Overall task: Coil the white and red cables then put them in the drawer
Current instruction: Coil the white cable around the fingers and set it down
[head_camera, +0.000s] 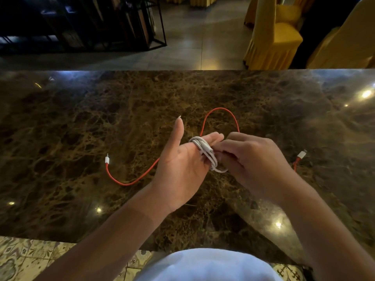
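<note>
Dark marble counter (71, 122) across the middle, lamp glints (366, 94) at 3 o'clock, black metal rack (113, 23) at 11 o'clock, yellow-draped chairs (278, 37) at 1 o'clock, grey floor tiles (203, 37) between, patterned tiles (26, 258) at 7 o'clock

There is one thin white cable (205, 153) and one thin red cable (129, 182), which carries two white plugs, the near-left plug (107, 159) and the far-right plug (302, 154). Two bare hands show, the left hand (180, 165) and the right hand (253, 163). One dark brown polished marble table (81, 118), one black metal-framed rack (132, 23), and at least two yellow cloth-covered chairs (278, 35); those farther back cannot be counted.
</note>
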Motion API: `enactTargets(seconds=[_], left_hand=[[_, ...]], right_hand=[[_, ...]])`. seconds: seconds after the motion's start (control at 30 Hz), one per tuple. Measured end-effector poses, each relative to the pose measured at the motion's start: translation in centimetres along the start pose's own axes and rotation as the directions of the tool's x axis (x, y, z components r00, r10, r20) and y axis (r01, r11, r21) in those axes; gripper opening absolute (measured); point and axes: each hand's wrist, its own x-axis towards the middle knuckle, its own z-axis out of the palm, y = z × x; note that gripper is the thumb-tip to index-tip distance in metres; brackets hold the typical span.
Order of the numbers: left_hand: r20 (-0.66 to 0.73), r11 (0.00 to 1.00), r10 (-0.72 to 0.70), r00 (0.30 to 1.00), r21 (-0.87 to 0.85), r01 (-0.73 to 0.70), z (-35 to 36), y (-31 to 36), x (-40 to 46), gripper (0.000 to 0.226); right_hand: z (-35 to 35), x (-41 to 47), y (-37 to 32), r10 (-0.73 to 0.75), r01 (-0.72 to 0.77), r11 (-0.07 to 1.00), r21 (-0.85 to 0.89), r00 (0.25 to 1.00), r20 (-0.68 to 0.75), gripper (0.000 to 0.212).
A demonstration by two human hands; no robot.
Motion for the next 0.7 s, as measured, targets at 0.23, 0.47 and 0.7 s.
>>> enactTargets(seconds=[0.23,0.47,0.7], left_hand=[[0.092,0.998,-0.058,0.994,-0.025,0.06,-1.0,-0.4,0.2,0.084],[0.17,0.993,-0.006,0.985,-0.112,0.026,-0.7,-1.1,0.1,0.08],[0.209,0.988,0.017,0.978,-0.156,0.016,-0.9,-0.3,0.0,0.092]], right_hand=[[-1.3,0.7,1.4,-0.13,0.072,0.967,0.246,0.964,0.232,0.039],[-0.3,1.5,0.7,0.18,-0.177,0.858,0.482,0.983,0.04,0.028],[1.9,0.3,-0.1,0.35,-0.225,0.861,0.457,0.913,-0.21,0.013]])
